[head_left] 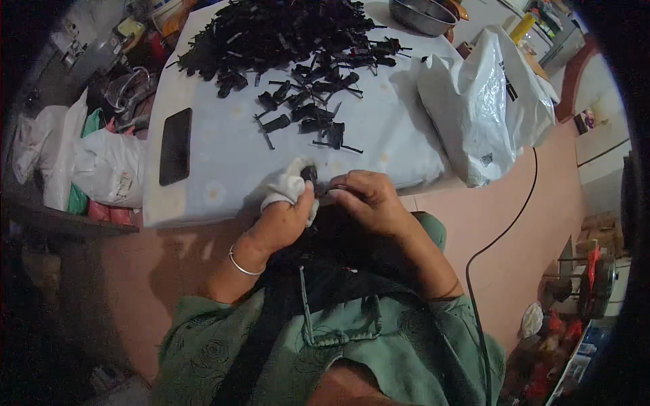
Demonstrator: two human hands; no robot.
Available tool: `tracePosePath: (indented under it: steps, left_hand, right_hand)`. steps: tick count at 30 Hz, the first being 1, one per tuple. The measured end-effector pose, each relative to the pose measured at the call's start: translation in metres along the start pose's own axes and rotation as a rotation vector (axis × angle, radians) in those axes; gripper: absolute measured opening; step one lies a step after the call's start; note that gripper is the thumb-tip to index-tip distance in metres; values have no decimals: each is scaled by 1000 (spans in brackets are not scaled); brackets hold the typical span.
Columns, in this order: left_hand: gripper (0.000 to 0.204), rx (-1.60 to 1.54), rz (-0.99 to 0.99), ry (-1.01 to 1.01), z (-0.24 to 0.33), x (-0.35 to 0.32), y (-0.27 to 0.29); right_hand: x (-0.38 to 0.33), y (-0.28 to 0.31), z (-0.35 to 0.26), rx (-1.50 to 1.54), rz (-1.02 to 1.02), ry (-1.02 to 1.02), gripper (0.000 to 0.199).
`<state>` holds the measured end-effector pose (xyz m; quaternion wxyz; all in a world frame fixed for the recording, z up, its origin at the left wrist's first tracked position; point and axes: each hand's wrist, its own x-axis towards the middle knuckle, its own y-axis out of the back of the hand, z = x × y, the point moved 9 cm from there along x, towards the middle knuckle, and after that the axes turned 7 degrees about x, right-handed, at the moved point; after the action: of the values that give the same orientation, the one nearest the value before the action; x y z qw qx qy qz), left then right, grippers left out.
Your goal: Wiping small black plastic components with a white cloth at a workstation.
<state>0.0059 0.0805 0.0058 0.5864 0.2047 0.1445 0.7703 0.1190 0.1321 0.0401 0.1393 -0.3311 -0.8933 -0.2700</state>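
Note:
My left hand point(288, 215), its fingers wrapped in white cloth point(281, 189), is closed round a small black plastic part point(309, 173) at the table's near edge. Close against it on the right, my right hand point(371, 200) is closed in a pinch. A thin dark piece shows between the thumb and fingers; I cannot make out its kind or whether it joins the black part. Beyond my hands, several loose black parts point(332, 135) with thin prongs lie scattered. They lead back to a large heap of similar black parts point(271, 34).
A black phone point(175, 147) lies left on the pale table cover point(223, 135). On the right stands a white plastic sack point(484, 108), and behind it a metal bowl point(423, 16). Filled bags point(108, 166) sit beside the table's left edge. A black cable point(504, 233) runs down at right.

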Motion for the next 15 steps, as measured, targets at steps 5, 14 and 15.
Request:
tracePosePath:
  steps: [5,14,15]
  left_hand:
    - [24,-400,-214,102,18,-3,-18]
    - [26,66,-2,-245,27,-5,-12]
    - [25,219,60,-341,40,-9,-10]
  right_hand:
    - [-3,-9,26,227,-14,-319,11]
    - [-1,-22,15,97,-45,-279,26]
    - [-3,-26,17,95,-44,-280,26]
